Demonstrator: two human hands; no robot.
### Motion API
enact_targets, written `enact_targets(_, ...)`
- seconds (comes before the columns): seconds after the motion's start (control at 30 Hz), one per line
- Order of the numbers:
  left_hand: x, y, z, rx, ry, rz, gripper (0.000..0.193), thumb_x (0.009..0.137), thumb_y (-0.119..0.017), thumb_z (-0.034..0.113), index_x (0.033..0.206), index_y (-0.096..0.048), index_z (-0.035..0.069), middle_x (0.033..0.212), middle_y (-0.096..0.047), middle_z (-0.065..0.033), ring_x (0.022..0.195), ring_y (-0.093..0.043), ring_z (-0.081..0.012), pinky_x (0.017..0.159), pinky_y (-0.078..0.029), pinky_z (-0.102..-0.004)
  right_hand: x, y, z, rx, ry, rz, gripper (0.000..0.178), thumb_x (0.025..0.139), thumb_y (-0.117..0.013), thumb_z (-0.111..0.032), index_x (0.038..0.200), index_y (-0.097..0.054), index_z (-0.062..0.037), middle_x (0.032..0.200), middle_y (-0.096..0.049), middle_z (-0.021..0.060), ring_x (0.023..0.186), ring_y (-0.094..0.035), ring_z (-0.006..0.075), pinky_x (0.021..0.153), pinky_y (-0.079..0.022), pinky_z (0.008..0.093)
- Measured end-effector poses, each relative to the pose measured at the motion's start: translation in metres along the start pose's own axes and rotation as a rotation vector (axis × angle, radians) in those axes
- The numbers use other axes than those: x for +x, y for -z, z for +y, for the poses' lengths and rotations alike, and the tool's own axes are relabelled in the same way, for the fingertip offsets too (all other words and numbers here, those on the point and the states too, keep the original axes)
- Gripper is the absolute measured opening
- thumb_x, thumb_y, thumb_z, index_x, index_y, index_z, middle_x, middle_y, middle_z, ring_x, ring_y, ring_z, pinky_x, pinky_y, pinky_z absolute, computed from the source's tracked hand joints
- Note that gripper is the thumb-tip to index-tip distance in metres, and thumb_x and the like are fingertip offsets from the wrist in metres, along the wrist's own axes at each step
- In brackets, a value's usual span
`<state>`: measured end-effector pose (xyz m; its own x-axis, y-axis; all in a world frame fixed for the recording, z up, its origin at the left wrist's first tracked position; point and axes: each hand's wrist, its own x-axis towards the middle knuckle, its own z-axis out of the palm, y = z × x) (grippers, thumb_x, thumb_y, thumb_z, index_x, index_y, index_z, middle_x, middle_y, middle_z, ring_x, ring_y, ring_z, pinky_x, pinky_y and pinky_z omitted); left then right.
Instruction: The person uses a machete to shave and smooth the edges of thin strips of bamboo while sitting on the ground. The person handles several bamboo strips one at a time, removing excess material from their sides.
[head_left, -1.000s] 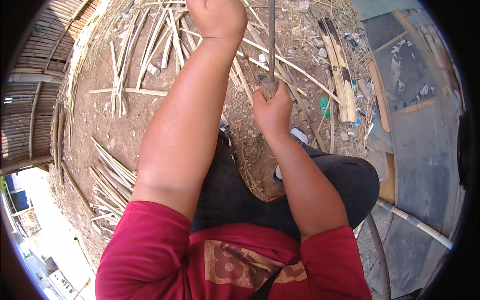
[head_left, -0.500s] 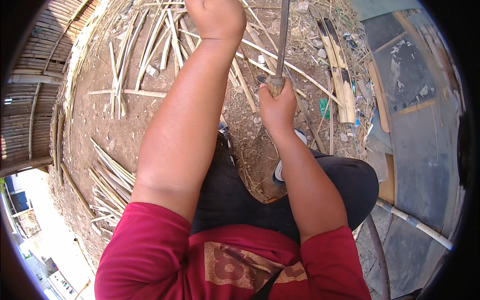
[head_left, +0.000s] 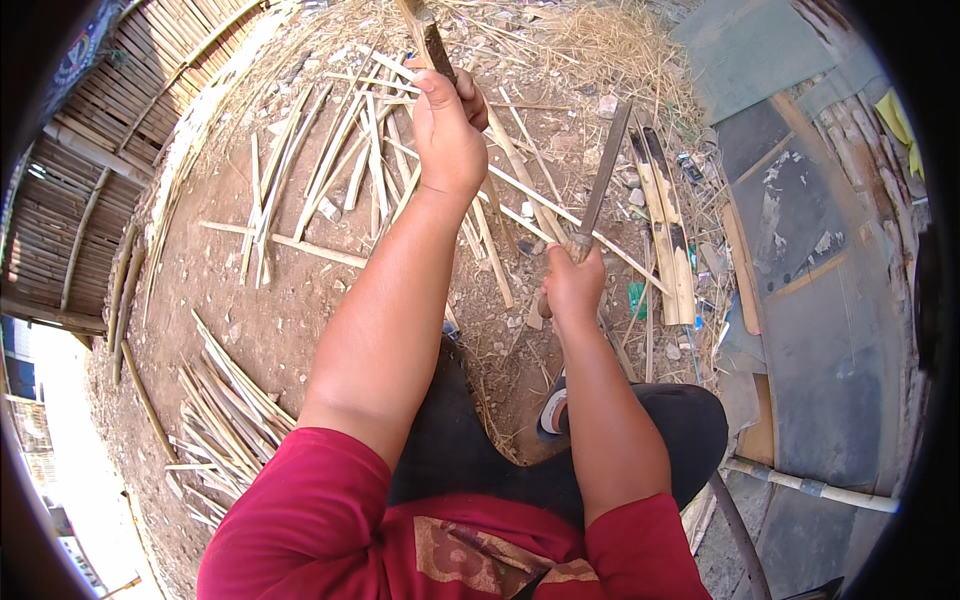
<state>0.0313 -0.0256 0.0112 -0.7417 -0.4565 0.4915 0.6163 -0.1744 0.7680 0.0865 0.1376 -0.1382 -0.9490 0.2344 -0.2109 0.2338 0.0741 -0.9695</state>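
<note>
My left hand is raised at the far middle, its fingers closed round a piece of bamboo. The bamboo is pale on one side and dark on the other, and its far end runs out of the picture. In my right hand is a machete, gripped by its wooden handle. Its long grey blade points away from me and leans a little right, apart from the bamboo. Beyond both hands, thin bamboo strips lie scattered over the soil.
A heap of split strips lies at the left. Two wide split bamboo lengths lie to the right of the machete. Dark sheet panels line the right side, with a pale pole near them. A slatted bamboo wall stands at the left.
The view has shifted, so more ground shows beyond my hands. My left hand and its bamboo have come into view. The machete's blade now leans further right.
</note>
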Motion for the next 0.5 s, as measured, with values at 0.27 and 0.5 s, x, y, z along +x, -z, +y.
enact_targets(0.27, -0.012, -0.005, 0.007, -0.081, 0.114, -0.250, 0.071, 0.104, -0.030, 0.071, 0.087, -0.050, 0.005, 0.069, -0.035, 0.0015, 0.062, -0.031, -0.0116, 0.058, -0.027, -0.0284, -0.033, 0.043, -0.182, 0.265, 0.370, -0.212, 0.022, 0.093, -0.075, -0.019, 0.098, -0.058, -0.0055, 0.071, -0.058, -0.0006, 0.052, -0.054, 0.0073, 0.047, -0.045, 0.0246)
enact_targets(0.5, -0.021, -0.022, 0.016, -0.047, 0.173, -0.424, 0.073, 0.105, -0.032, 0.068, 0.124, -0.052, 0.001, 0.078, -0.058, -0.0079, 0.072, -0.056, -0.0172, 0.070, -0.045, -0.0297, -0.033, 0.061, -0.267, 0.066, 0.860, -0.252, 0.035, 0.088, -0.079, -0.016, 0.112, -0.063, 0.0024, 0.080, -0.065, 0.0051, 0.066, -0.061, 0.0122, 0.054, -0.048, 0.0254)
